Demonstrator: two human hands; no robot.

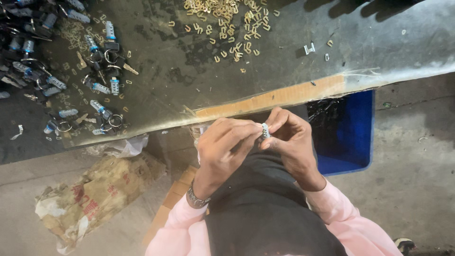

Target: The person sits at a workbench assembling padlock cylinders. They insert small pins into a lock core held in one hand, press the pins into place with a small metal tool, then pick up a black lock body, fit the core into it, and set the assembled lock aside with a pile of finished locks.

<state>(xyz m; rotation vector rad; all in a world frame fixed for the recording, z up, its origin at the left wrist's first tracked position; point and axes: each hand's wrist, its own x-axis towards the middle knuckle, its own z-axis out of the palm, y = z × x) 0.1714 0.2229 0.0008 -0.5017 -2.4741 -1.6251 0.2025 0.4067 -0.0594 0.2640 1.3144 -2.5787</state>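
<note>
Hands together just below the table edge, over my dark lap. Small silvery lock cylinder (265, 131) sits between them, long axis roughly upright, tilted a little toward the table.

Left hand (225, 147): fingers curled, thumb and forefinger pressed onto the cylinder from its left side. Wrist carries a metal watch band (196, 199).

Right hand (291, 140): fingertips pinched on the cylinder's upper end from the right, thumb below. Both hands touch the piece; neither is nearer, it lies dead centre between the two grips. Which hand bears the weight, cannot tell.

Just beyond the knuckles: table edge with a strip of tan tape (284, 96). Blue bin (350, 137) under the table on my right; crumpled sack (95, 199) on the floor on my left.

Farther, on the dark table (166, 71): scatter of small brass clips (227, 23) ahead, well apart from my hands. Far left, heap of lock cylinders with keys and rings (95, 71).
</note>
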